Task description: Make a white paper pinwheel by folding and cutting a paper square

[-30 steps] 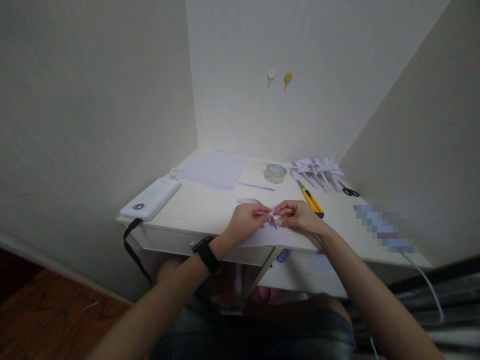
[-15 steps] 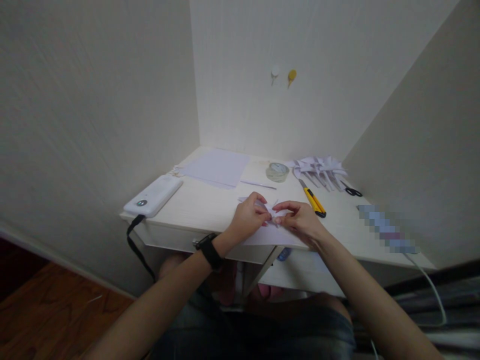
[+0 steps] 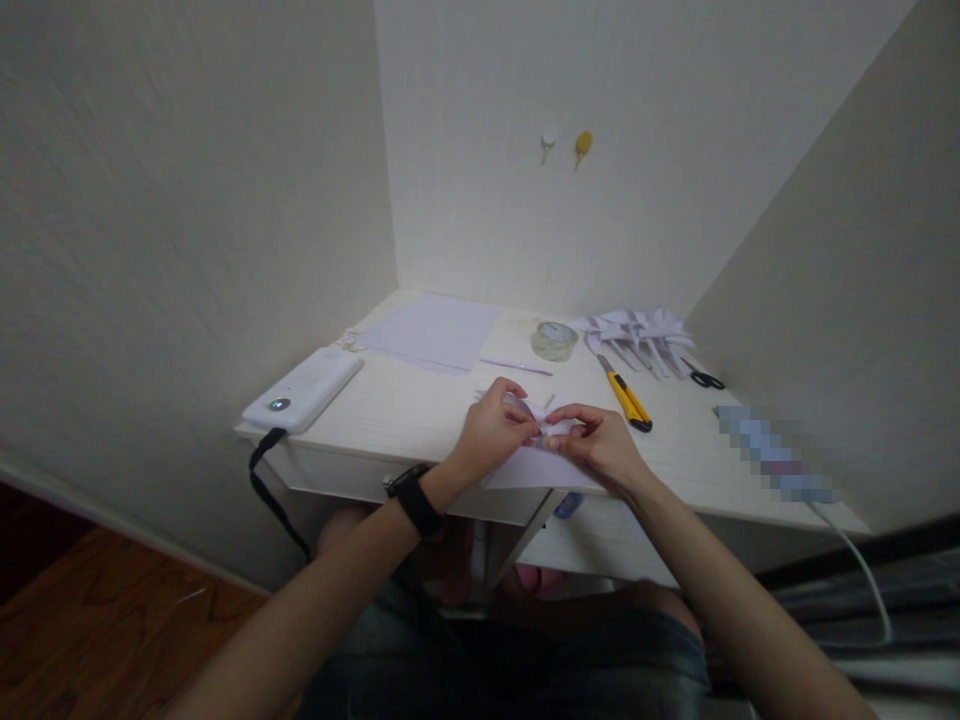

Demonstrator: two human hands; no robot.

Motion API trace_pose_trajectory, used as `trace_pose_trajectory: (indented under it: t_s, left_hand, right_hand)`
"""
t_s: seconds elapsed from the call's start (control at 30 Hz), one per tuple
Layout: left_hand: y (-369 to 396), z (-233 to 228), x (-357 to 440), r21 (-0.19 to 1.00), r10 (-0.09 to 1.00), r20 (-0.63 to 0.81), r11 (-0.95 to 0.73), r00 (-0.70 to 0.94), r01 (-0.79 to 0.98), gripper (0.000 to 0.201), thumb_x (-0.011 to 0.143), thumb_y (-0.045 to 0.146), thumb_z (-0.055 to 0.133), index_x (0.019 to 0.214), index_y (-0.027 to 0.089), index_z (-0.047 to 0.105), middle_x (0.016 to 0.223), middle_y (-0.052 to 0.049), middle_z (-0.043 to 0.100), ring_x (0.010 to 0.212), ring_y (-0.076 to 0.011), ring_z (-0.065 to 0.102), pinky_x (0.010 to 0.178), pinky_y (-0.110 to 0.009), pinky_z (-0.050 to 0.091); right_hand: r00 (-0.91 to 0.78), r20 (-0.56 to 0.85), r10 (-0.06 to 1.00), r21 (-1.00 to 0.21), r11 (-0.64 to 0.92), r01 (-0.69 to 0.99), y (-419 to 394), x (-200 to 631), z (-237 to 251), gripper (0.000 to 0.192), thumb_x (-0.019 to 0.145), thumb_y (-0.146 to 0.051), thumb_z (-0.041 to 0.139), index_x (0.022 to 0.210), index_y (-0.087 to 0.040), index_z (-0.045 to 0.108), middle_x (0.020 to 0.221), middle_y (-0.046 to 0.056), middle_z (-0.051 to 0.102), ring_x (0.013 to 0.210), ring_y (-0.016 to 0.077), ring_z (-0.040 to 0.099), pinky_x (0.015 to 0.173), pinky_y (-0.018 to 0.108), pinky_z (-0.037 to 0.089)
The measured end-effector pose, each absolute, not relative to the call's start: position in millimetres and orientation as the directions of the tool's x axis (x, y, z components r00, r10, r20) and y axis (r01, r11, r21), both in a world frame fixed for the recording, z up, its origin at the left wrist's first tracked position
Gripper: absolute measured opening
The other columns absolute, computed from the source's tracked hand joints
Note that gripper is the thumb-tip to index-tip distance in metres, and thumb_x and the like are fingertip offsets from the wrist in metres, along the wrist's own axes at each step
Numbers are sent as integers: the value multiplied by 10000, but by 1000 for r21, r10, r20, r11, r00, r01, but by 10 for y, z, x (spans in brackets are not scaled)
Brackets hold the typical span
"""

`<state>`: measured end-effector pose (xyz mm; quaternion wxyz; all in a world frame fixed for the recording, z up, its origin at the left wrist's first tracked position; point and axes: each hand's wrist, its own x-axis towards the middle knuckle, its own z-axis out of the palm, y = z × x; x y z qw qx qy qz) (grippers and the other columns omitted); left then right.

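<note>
At the desk's (image 3: 405, 424) front edge, the folded paper (image 3: 562, 425) sat mid-dial, on or just above a flat sheet (image 3: 536, 472); couldn't tell which. Left hand (image 3: 495, 430) had it from 9 o'clock, thumb and forefinger nearly together on it. Right hand (image 3: 604, 442) pinched from 3, slightly wider gap, paper between thumb and index. Opposed pinches probably held creases against springback. Cutter (image 3: 628, 397) at 2, tape (image 3: 555, 342) at 12: presumably parked reachable, off the work spot. Paper pile (image 3: 641, 335) at 1–2, likely pushed back to save room. Spare sheets (image 3: 439, 328) lay flat at 10–11, white device (image 3: 306, 390) at 9. No brands read: tape label too small, device display illegible, item (image 3: 772, 455) at 3 pixelated.
</note>
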<state>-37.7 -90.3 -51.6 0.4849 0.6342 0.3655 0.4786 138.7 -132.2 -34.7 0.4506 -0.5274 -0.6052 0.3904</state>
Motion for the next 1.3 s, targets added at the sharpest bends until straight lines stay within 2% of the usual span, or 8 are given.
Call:
trace_pose_trajectory:
  t_s: [0.47,0.67,0.83,1.0,1.13,1.3]
  left_hand:
    - [-917,-486,-389,957,893,286,-287,348,-50,460,651,46,704,1017,203,473,673,60,641,633,-133,654,634,-251,514]
    - [-914,-471,-390,960,880,280,-245,383,-139,478,649,50,715,1036,192,472,684,55,645,646,-117,647,667,-250,513]
    - [-936,-441,-398,965,878,258,-216,403,-147,459,660,26,692,1028,190,472,674,57,650,634,-110,651,651,-238,513]
    - [-945,-417,-405,965,869,258,-212,423,-153,439,672,39,692,1025,183,475,672,53,649,629,-108,650,650,-242,514]
    - [-948,-403,-400,961,865,275,-231,420,-153,476,648,70,748,1024,175,476,695,45,647,661,-109,652,679,-247,514]
    - [-916,-430,-374,957,869,288,-251,403,-142,511,615,89,786,1020,179,487,690,59,623,635,-103,637,637,-230,502]
  right_hand:
    - [-43,161,986,-951,166,259,-1290,1412,-371,426,529,-426,888,830,-184,709,452,-83,397,430,69,263,437,249,155]
    - [-30,187,982,-954,188,232,-1271,1429,-399,414,529,-434,892,800,-186,700,554,-31,519,463,74,305,431,246,187]
    - [-35,205,978,-954,208,214,-1238,1441,-428,424,532,-441,888,814,-187,697,740,37,658,529,100,430,468,254,320]
    - [-29,218,976,-948,218,231,-1213,1449,-462,442,534,-473,881,814,-196,682,790,56,683,638,159,560,544,287,427]
    - [2,224,975,-944,217,248,-1225,1427,-444,423,531,-464,876,776,-191,663,747,48,666,602,148,531,526,281,395]
    - [55,234,971,-932,207,298,-1237,1396,-441,401,532,-442,864,760,-195,645,684,18,639,492,98,394,461,257,279]
